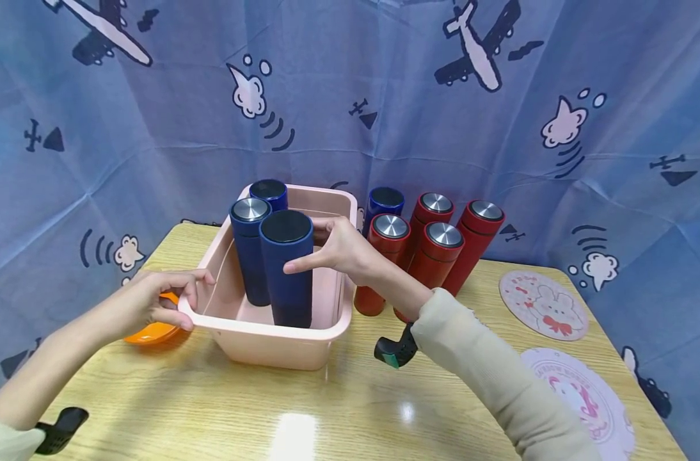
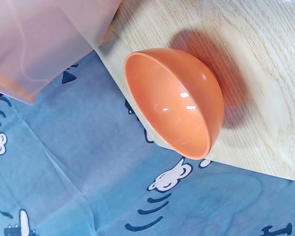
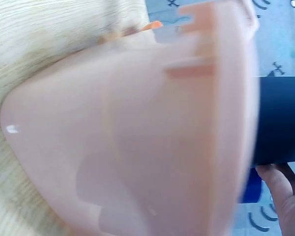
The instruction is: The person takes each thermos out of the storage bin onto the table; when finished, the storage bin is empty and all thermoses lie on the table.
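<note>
My right hand (image 1: pixel 347 250) grips a dark blue thermos bottle (image 1: pixel 290 282) with a black lid, thumb across its front. The bottle stands upright inside a pink plastic bin (image 1: pixel 269 349), its lower end below the front rim. At the bin's front left corner, my left hand (image 1: pixel 160 301) holds the rim. Also in the bin are a blue bottle with a silver lid (image 1: pixel 246 253) and, behind it, another with a black lid (image 1: pixel 269 191). In the right wrist view the bin's outer wall (image 3: pixel 137 128) hides the lower part of the held bottle (image 3: pixel 280 118).
Several red bottles with silver lids (image 1: pixel 390 234) stand right of the bin, with a blue bottle (image 1: pixel 384 202) behind them. An orange bowl (image 2: pixel 211 98) lies left of the bin, near the table edge. Two round printed mats (image 1: pixel 542 304) lie at the right. A patterned curtain (image 1: pixel 327 96) hangs behind.
</note>
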Demonstrator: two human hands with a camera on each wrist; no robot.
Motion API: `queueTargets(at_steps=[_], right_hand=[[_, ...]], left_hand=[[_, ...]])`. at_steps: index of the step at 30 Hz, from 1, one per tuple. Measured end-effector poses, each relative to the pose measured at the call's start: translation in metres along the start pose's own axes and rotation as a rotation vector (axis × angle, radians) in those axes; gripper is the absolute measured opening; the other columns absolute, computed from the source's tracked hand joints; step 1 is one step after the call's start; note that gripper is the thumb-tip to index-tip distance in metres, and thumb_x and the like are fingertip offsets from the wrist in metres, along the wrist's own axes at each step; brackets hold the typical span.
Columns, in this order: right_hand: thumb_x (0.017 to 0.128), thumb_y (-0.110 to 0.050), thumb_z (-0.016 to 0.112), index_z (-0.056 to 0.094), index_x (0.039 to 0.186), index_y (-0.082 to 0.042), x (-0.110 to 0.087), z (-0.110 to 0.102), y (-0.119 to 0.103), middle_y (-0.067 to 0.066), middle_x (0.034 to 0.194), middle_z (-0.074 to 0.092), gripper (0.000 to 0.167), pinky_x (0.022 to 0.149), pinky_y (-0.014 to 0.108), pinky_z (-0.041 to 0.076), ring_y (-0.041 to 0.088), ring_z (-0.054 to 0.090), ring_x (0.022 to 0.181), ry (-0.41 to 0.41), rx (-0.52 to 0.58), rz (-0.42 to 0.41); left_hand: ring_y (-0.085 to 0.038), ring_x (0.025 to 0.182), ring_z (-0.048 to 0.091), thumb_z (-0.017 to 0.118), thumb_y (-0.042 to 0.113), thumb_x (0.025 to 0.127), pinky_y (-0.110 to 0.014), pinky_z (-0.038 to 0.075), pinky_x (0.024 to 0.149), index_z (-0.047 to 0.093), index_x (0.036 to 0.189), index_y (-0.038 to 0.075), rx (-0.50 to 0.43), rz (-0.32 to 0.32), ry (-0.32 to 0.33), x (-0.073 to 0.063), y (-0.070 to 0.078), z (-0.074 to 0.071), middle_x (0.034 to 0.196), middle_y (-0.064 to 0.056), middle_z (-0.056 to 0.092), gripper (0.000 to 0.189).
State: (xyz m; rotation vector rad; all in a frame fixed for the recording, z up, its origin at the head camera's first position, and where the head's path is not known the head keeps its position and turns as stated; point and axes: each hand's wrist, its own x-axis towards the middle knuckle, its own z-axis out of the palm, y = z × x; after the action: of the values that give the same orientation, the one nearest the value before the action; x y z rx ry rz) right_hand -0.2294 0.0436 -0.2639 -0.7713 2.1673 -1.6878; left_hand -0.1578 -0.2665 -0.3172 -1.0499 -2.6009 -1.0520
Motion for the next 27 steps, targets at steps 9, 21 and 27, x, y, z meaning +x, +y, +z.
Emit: queueTargets(at_steps=[9,21,27], right_hand=[[0.071,0.004,0.082,0.063,0.123,-0.004,-0.009,-0.013,-0.022,0.010,0.104,0.072,0.056,0.087,0.034,0.051,0.021,0.067,0.098,0.016,0.029,-0.023],[0.073,0.006,0.076,0.062,0.119,0.004,-0.034,-0.044,-0.064,0.014,0.101,0.071,0.047,0.086,0.040,0.052,0.028,0.068,0.094,0.100,0.050,-0.118],[0.073,0.002,0.079,0.062,0.118,0.005,-0.048,-0.061,-0.084,0.010,0.098,0.072,0.048,0.084,0.039,0.053,0.028,0.068,0.092,0.136,0.036,-0.144]], left_hand=[[0.002,0.097,0.057,0.085,0.012,0.056,-0.014,0.048,0.070,0.053,0.074,0.022,0.011,-0.005,0.000,-0.001,0.000,0.000,0.104,-0.009,0.067,0.038],[-0.002,0.092,0.060,0.085,0.013,0.056,-0.014,0.048,0.069,0.054,0.075,0.022,0.025,0.000,-0.004,-0.001,0.000,0.000,0.106,-0.008,0.066,0.038],[-0.002,0.086,0.061,0.085,0.012,0.057,-0.015,0.047,0.066,0.053,0.075,0.021,0.012,-0.008,-0.013,0.000,0.002,-0.001,0.106,-0.011,0.066,0.038]])
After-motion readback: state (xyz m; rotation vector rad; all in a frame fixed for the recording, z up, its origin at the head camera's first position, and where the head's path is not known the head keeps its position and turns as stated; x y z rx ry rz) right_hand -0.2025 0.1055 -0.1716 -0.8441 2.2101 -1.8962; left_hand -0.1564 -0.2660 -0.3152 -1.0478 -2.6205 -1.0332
